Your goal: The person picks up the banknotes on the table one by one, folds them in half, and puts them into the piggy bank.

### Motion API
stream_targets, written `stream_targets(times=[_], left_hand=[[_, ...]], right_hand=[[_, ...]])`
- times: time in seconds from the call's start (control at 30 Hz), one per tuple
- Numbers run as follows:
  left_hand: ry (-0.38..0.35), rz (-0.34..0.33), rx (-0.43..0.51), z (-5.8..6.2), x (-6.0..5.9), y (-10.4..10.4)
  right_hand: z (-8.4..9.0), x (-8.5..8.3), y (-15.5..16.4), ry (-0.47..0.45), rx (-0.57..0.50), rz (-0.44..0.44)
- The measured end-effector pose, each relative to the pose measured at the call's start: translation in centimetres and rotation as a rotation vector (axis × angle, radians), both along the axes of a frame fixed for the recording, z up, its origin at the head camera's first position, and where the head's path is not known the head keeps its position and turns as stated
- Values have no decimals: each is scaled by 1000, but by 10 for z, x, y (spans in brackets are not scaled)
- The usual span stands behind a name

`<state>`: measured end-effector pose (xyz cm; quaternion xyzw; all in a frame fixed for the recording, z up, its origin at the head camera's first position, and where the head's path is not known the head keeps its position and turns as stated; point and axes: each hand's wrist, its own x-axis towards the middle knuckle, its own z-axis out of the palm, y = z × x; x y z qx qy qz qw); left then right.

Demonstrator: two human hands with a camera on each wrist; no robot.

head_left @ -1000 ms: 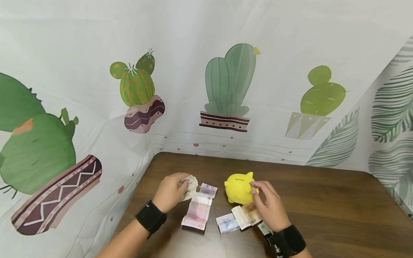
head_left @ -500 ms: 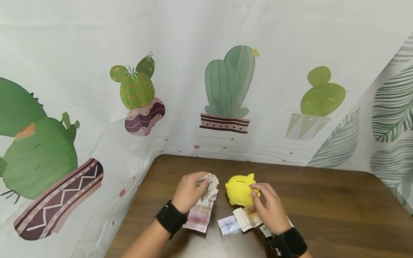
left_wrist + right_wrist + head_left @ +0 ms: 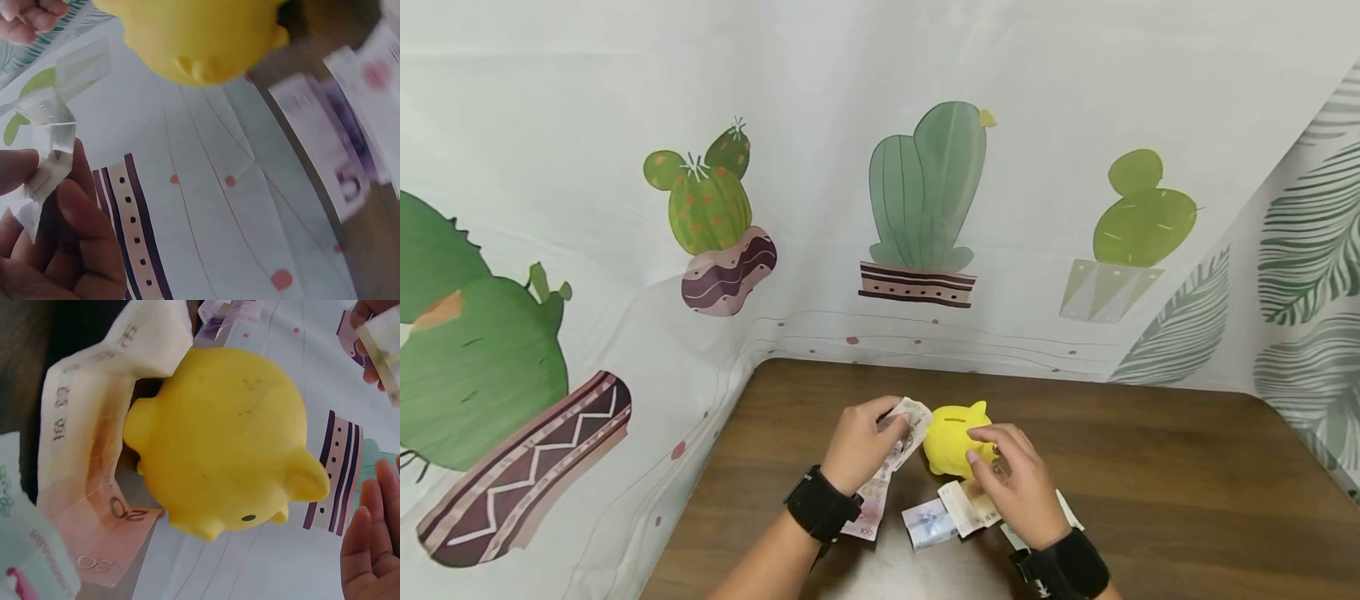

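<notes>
Plainly, the left grip [image 3: 859, 446] pinches a banknote [image 3: 917, 427] beside the piggy bank [image 3: 947, 448], the right grip [image 3: 1021, 482] loosely spread.

Piggy bank [image 3: 946, 447] blocks low sideways passage; room above slot [image 3: 955, 419].

On the worktop [image 3: 1195, 475], the piggy bank [image 3: 946, 443] is flanked by the left hand [image 3: 859, 448] and the right hand [image 3: 1021, 487]. A note [image 3: 914, 432] is held just left of the bank, other notes [image 3: 868, 510] are laid left-front, more notes [image 3: 929, 523] before it; behind, a cloth [image 3: 1037, 75] is hung.
</notes>
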<state>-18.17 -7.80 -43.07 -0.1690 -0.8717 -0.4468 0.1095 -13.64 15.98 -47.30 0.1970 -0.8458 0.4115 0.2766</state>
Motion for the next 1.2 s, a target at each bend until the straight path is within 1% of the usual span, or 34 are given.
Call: stream_targets(times=[0.13, 0.27, 0.33, 0.4, 0.47, 0.57, 0.7, 0.83, 1.03, 1.2], left_hand=[[-82, -43, 104, 0, 1, 7], [-193, -143, 259, -2, 1, 15], [-237, -181, 313, -4, 2, 19], [-264, -204, 344, -7, 4, 23], [-267, -214, 350, -8, 6, 26], [-262, -207, 347, -9, 9, 30], [-263, -207, 348, -8, 13, 34], [-273, -231, 370, -10, 17, 37], [-292, -268, 411, -10, 22, 40], [-318, -278, 443, -10, 24, 42]], right_hand=[[2, 3, -3, -4, 11, 20], [4, 6, -7, -41, -8, 49], [4, 7, -8, -63, -29, 70], [5, 9, -9, -79, -44, 88], [5, 10, -10, -90, -55, 100], [5, 11, -12, -106, -59, 111], [6, 11, -13, -124, -49, 97], [5, 11, -12, -123, -37, 83], [4, 12, -11, -133, -26, 110], [5, 13, -11, -154, -32, 138]])
